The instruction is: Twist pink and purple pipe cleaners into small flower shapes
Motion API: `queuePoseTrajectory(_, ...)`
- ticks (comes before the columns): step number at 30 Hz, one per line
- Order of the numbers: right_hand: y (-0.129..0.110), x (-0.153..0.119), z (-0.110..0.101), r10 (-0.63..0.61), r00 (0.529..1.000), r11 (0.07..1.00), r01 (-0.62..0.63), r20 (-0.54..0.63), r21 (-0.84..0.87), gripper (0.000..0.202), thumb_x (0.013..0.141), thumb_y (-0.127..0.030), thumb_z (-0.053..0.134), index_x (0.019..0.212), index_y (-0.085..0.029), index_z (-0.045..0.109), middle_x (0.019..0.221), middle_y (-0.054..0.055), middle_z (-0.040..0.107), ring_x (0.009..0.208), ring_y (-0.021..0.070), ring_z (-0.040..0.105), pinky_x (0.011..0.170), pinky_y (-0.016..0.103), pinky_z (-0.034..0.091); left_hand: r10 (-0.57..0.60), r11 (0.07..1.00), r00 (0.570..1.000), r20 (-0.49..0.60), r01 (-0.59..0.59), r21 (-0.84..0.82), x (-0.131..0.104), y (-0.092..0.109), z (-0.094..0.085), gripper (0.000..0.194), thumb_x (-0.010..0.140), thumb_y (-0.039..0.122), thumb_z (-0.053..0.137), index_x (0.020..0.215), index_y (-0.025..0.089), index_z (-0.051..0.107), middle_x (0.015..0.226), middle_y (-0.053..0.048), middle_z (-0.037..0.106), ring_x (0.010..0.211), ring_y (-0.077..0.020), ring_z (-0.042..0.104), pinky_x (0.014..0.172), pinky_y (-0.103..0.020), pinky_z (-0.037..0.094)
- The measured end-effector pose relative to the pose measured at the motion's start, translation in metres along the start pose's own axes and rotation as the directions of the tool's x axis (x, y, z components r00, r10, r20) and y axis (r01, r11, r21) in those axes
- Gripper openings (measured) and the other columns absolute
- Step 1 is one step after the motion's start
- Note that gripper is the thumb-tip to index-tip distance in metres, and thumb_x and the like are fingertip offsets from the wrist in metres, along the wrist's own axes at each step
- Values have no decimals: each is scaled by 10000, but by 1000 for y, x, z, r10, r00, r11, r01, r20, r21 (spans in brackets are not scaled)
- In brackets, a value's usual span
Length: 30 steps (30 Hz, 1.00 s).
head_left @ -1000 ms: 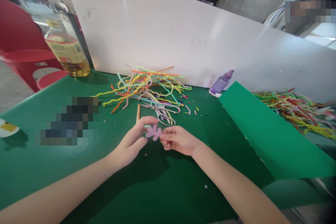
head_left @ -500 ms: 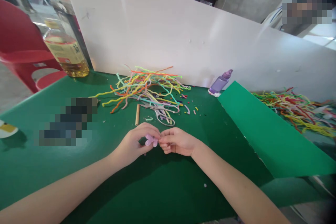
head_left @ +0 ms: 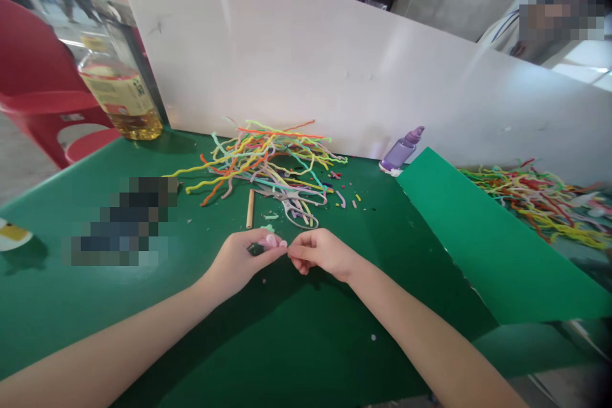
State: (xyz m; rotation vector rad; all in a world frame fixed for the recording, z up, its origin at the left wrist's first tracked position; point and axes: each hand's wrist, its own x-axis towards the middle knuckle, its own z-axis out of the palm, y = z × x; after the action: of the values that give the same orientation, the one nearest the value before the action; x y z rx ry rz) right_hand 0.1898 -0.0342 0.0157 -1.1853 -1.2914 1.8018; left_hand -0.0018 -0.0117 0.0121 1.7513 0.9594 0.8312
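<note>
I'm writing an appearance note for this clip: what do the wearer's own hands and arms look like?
The left hand and right hand are ungloved, with no ring that I can make out. The left forearm and right forearm are bare as far as they show: no sleeve, watch or bracelet in view, and no clear markings.

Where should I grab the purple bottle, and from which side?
I'd take the bottle around mid-body, below its narrower cap, using the right grip, coming from the front left. The green board sits close on its right and the white panel stands behind, so those sides look cramped.
</note>
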Motion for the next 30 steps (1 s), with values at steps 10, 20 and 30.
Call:
queuePoseTrajectory(10, 1, -7, 4, -646, 746, 147, 329, 161, -933, 241, 896, -325, 486, 786, -157, 620, 732, 40, 649, 694, 148, 582, 653, 274, 395, -122, 982, 993, -2, 121, -145, 1, -8, 3, 247, 728, 385, 644, 662, 152, 597, 606, 37, 522, 605, -119, 507, 575, -214, 392)
queuePoseTrajectory(20, 2, -7, 7, -636, 771, 278, 272, 36, -921, 248, 913, -326, 446, 785, -166, 585, 704, 23, 616, 660, 129, 556, 621, 252, 393, -150, 941, 989, -5, 141, -307, 3, -1, 0, 235, 806, 369, 535, 885, 159, 607, 814, -36, 647, 751, -174, 595, 724, -284, 470)
queuePoseTrajectory(30, 0, -2, 5, -88, 987, 995, 81, 138, 52, 300, 785, -411, 616, 695, -146, 508, 583, -44, 466, 558, 98, 549, 525, 214, 400, 260, 966, 964, 48, -260, -9, 1, -2, -5, 294, 816, 104, 417, 1054, 203, 558, 1222, -82, 502, 1155, -202, 466, 962, -346, 398)
